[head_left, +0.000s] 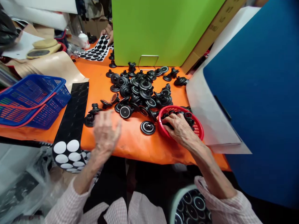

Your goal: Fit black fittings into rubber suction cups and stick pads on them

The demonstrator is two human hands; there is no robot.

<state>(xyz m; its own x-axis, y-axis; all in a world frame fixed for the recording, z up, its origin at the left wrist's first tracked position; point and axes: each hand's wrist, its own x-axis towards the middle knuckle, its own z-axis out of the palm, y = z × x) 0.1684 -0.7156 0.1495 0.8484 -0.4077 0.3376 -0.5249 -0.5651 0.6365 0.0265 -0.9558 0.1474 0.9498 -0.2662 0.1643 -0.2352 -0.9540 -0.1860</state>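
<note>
My right hand (178, 129) reaches into a small red plastic basket (200, 130) of small black ring-like parts (188, 115). Its fingers curl down among them and the fingertips are hidden. My left hand (106, 130), smeared by motion, hovers over the table's front part. Its thumb stands apart from the fingers and nothing shows in it. Close beyond it are two black knobbed pieces (90, 119). A heap of black round stepped discs with stems (140, 88) covers the table's middle. One disc (148, 127) lies alone between my hands.
A black strip (76, 109) with white circles hangs over the orange table's (130, 149) front edge. Left stands a blue basket (46, 102). A green panel (163, 31) rises behind; a blue panel (261, 93) borders the right. Another person's hand (108, 32) holds a dotted sheet (98, 49).
</note>
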